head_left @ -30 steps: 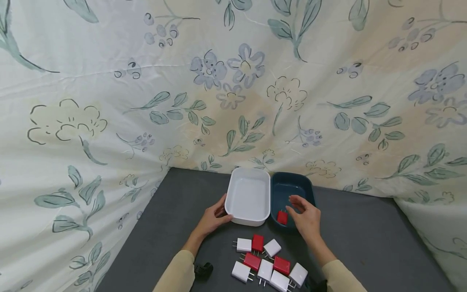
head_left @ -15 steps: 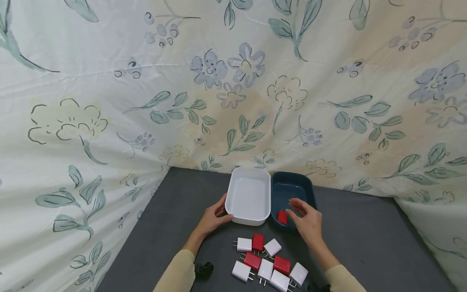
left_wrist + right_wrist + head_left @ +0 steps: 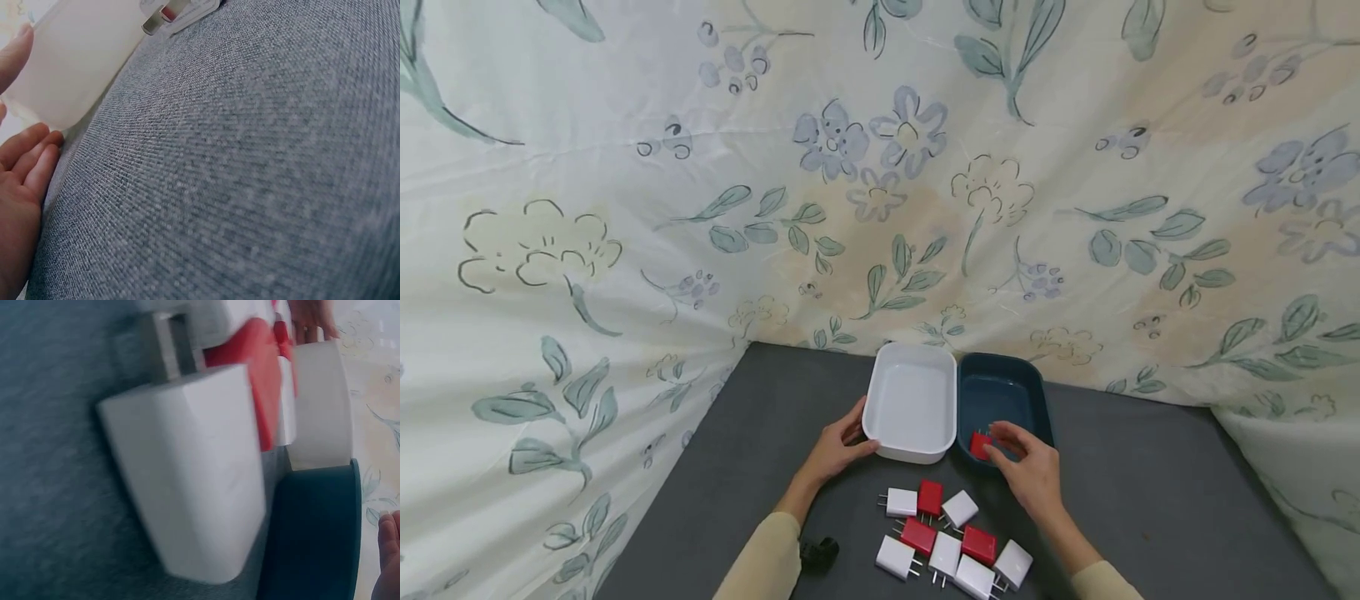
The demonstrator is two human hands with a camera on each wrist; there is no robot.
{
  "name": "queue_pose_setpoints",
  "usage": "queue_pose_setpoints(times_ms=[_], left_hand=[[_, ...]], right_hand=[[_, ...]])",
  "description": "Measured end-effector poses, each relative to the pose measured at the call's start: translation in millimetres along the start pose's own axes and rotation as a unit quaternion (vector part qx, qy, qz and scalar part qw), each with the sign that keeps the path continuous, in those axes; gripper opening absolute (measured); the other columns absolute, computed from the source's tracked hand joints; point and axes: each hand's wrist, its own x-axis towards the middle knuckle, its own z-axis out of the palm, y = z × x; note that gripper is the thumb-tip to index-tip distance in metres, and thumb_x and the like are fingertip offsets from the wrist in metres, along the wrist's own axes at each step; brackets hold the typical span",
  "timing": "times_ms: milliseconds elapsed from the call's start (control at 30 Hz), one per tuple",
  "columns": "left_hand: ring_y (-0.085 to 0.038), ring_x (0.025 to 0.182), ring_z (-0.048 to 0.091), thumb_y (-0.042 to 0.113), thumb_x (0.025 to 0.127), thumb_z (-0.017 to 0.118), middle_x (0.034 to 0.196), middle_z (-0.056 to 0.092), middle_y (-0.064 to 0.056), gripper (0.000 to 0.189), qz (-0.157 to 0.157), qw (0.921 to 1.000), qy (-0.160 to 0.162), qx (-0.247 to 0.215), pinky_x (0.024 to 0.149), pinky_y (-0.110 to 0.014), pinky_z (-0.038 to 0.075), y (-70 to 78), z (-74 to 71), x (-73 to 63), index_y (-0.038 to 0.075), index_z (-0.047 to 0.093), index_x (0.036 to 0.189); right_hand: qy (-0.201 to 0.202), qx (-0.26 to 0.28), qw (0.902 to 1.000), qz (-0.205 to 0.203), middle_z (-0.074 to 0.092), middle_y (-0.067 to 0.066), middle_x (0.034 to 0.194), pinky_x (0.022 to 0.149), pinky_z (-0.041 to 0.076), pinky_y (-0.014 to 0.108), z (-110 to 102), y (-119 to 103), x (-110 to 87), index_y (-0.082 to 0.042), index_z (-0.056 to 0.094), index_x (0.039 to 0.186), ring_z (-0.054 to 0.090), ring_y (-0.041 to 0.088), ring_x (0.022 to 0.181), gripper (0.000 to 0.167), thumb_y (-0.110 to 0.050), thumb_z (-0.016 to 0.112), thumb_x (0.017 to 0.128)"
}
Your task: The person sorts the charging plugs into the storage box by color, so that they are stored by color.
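A white tray point(image 3: 912, 400) stands against a dark blue tray point(image 3: 1003, 387). My left hand point(image 3: 835, 450) holds the white tray at its near left corner, thumb at the front and fingers along the side wall. The left wrist view shows those fingers point(image 3: 37, 147) beside the tray wall. My right hand point(image 3: 1030, 471) reaches into the blue tray, thumb and fingertips pinching the right side of a red plug charger point(image 3: 979, 444). Its prongs point away from me. The right wrist view shows only part of the hand point(image 3: 390, 550) over the blue tray's rim; the red charger inside is hidden there.
In front of the trays lies a cluster of several white and red chargers, among them a red charger point(image 3: 930, 497) and a white charger point(image 3: 897, 558). The dark grey table point(image 3: 1157, 492) meets a floral cloth point(image 3: 880, 167) behind. A black object point(image 3: 818, 555) lies by the left sleeve.
My right hand has lowered slightly, and its fingertips have moved in onto the red charger, which has turned a little. The left hand and both trays stay where they were.
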Motion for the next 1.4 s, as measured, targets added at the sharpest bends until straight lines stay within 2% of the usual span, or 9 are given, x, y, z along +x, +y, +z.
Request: queue_pose_setpoints(times_ms=[133, 333, 433, 567, 667, 867, 1067, 1267, 1400], left_hand=[[-0.028, 0.141, 0.040, 0.021, 0.087, 0.074, 0.157, 0.033, -0.010, 0.086, 0.005, 1.0000, -0.004, -0.002, 0.114, -0.046, 0.037, 3.6, 0.3, -4.5, 0.010, 0.023, 0.155], [-0.028, 0.142, 0.039, 0.020, 0.087, 0.074, 0.157, 0.032, -0.010, 0.085, 0.009, 1.0000, -0.003, 0.002, 0.113, -0.046, 0.037, 3.2, -0.2, -2.6, 0.014, 0.023, 0.155], [-0.027, 0.142, 0.038, 0.019, 0.087, 0.074, 0.158, 0.031, -0.009, 0.086, 0.014, 0.9999, 0.002, 0.000, 0.114, -0.045, 0.036, -7.6, 0.3, 2.3, 0.014, 0.022, 0.155], [-0.026, 0.141, 0.040, 0.017, 0.086, 0.076, 0.156, 0.035, -0.007, 0.086, 0.018, 0.9994, 0.028, 0.000, 0.113, -0.046, 0.037, -25.4, 1.5, 6.5, 0.015, 0.024, 0.155], [-0.024, 0.139, 0.044, 0.016, 0.084, 0.077, 0.154, 0.040, -0.005, 0.085, 0.018, 0.9989, 0.043, 0.005, 0.112, -0.044, 0.040, -29.7, 1.1, 6.1, 0.017, 0.028, 0.155], [-0.023, 0.139, 0.045, 0.023, 0.085, 0.077, 0.155, 0.039, -0.004, 0.085, 0.022, 0.9991, 0.034, 0.009, 0.111, -0.040, 0.041, -27.4, 4.5, 6.0, 0.017, 0.028, 0.155], [-0.021, 0.139, 0.045, 0.023, 0.086, 0.076, 0.155, 0.039, -0.003, 0.085, 0.018, 0.9991, 0.036, 0.016, 0.111, -0.040, 0.041, -27.5, 7.0, 6.7, 0.018, 0.028, 0.155], [-0.022, 0.139, 0.044, 0.020, 0.085, 0.076, 0.155, 0.038, -0.003, 0.085, 0.014, 0.9991, 0.038, 0.011, 0.113, -0.043, 0.039, -28.1, 6.6, 8.2, 0.020, 0.028, 0.155], [-0.027, 0.141, 0.041, 0.020, 0.087, 0.075, 0.157, 0.035, -0.008, 0.085, 0.013, 0.9997, 0.022, 0.004, 0.114, -0.046, 0.036, -21.3, 5.2, 6.1, 0.016, 0.025, 0.155]], right_hand=[[-0.006, 0.008, 0.9999, -0.007, 0.074, 0.010, 0.105, 0.080, 0.049, 0.002, -0.7, 1.7, -7.4, -0.005, 0.070, 0.111, 0.073, 0.028, 0.094, 0.037, -0.005, 0.082, 0.076], [-0.003, 0.006, 1.0000, 0.004, 0.075, 0.009, 0.103, 0.076, 0.052, 0.004, -2.3, 4.2, -11.1, -0.005, 0.071, 0.109, 0.073, 0.029, 0.092, 0.038, -0.003, 0.083, 0.074], [0.002, 0.006, 1.0000, 0.007, 0.075, 0.009, 0.103, 0.075, 0.051, 0.004, -3.6, 5.1, -13.0, -0.005, 0.071, 0.109, 0.073, 0.028, 0.090, 0.038, -0.003, 0.084, 0.073], [-0.003, 0.019, 0.9998, 0.011, 0.075, 0.010, 0.103, 0.076, 0.052, 0.005, -4.4, 5.6, -17.1, -0.007, 0.071, 0.108, 0.073, 0.028, 0.090, 0.037, -0.005, 0.084, 0.074], [-0.012, 0.031, 0.9993, 0.016, 0.075, 0.011, 0.103, 0.076, 0.053, 0.006, -3.2, 5.8, -20.9, -0.006, 0.072, 0.108, 0.073, 0.026, 0.090, 0.036, -0.005, 0.083, 0.074], [-0.008, 0.052, 0.9983, 0.023, 0.075, 0.012, 0.102, 0.078, 0.055, 0.011, -4.8, 8.1, -29.1, -0.001, 0.071, 0.107, 0.073, 0.015, 0.090, 0.037, 0.001, 0.083, 0.072], [-0.018, 0.028, 0.9980, 0.053, 0.075, 0.007, 0.103, 0.078, 0.053, 0.007, -9.3, 8.9, -35.9, -0.005, 0.071, 0.110, 0.070, 0.003, 0.089, 0.038, -0.002, 0.083, 0.073], [-0.017, 0.023, 0.9970, 0.071, 0.075, 0.006, 0.102, 0.077, 0.053, 0.007, -8.8, 10.5, -41.7, -0.008, 0.072, 0.109, 0.070, 0.004, 0.089, 0.038, -0.003, 0.083, 0.073], [-0.028, 0.027, 0.9963, 0.077, 0.075, 0.005, 0.102, 0.076, 0.055, 0.010, -7.6, 12.9, -47.7, -0.009, 0.072, 0.108, 0.071, 0.009, 0.089, 0.038, -0.003, 0.084, 0.072]])
